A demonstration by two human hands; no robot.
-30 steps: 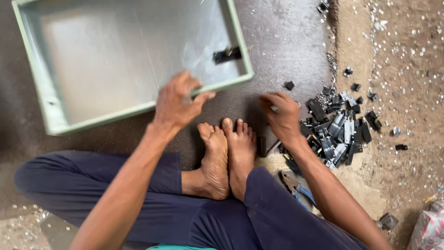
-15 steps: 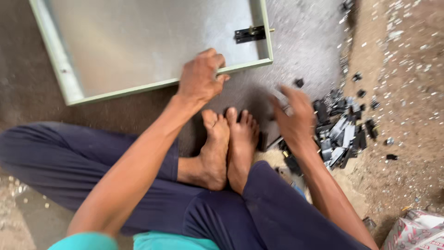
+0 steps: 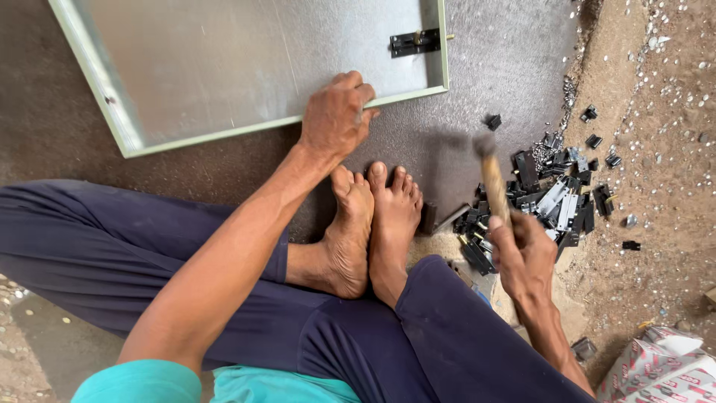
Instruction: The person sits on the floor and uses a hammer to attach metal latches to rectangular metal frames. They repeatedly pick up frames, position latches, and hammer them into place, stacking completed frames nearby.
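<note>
My left hand (image 3: 335, 116) grips the near rim of a pale green metal panel (image 3: 246, 67) that lies flat on the dark floor. A small black latch (image 3: 415, 42) sits at the panel's far right corner. My right hand (image 3: 524, 254) is shut on the wooden handle of a hammer (image 3: 492, 179), whose blurred head is raised above the floor to the right of the panel. Beside that hand lies a pile of black and silver metal latches (image 3: 556, 190). My bare feet (image 3: 373, 224) rest together between the two hands.
A dark metal sheet (image 3: 492, 82) covers the floor under the panel. Sandy ground strewn with small metal bits (image 3: 656, 112) lies to the right. A printed red and white bag (image 3: 656, 369) sits at the bottom right corner. Loose latches (image 3: 597, 138) lie scattered.
My right hand has left the pile and now holds a hammer raised. My left hand has moved forward onto the panel's rim, and the panel has shifted away and to the right.
</note>
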